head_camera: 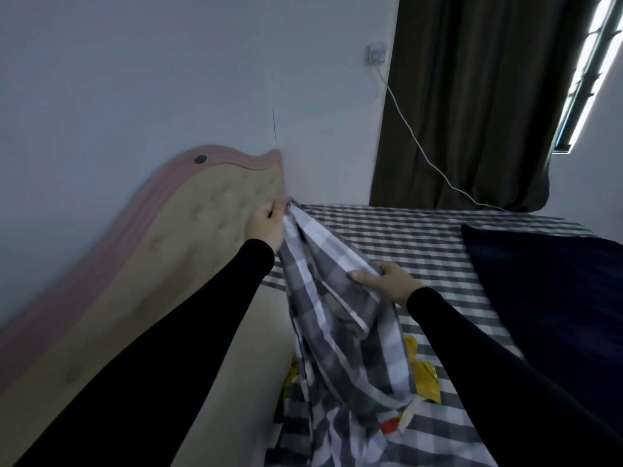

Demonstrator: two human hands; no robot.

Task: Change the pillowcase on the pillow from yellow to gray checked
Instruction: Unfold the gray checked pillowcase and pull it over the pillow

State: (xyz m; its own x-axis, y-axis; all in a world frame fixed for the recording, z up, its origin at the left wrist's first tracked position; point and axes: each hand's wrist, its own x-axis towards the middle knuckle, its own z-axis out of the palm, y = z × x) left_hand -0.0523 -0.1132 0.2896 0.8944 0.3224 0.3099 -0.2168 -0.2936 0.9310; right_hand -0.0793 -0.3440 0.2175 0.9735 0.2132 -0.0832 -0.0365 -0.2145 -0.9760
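Observation:
The gray checked pillowcase (340, 318) hangs in folds above the bed, lifted up. My left hand (266, 224) pinches its top corner, raised near the headboard. My right hand (387, 281) grips an edge of the same cloth lower and to the right. Under the hanging cloth, parts of the yellow pillowcase (426, 379) show on the mattress, with a red and white patch near the bottom. The pillow itself is hidden behind the cloth.
The bed carries a gray checked sheet (404, 241). A dark navy blanket (546, 291) covers its right side. A tufted beige headboard (188, 230) with pink trim stands on the left. A white cable (421, 150) runs from a wall socket past dark curtains (472, 96).

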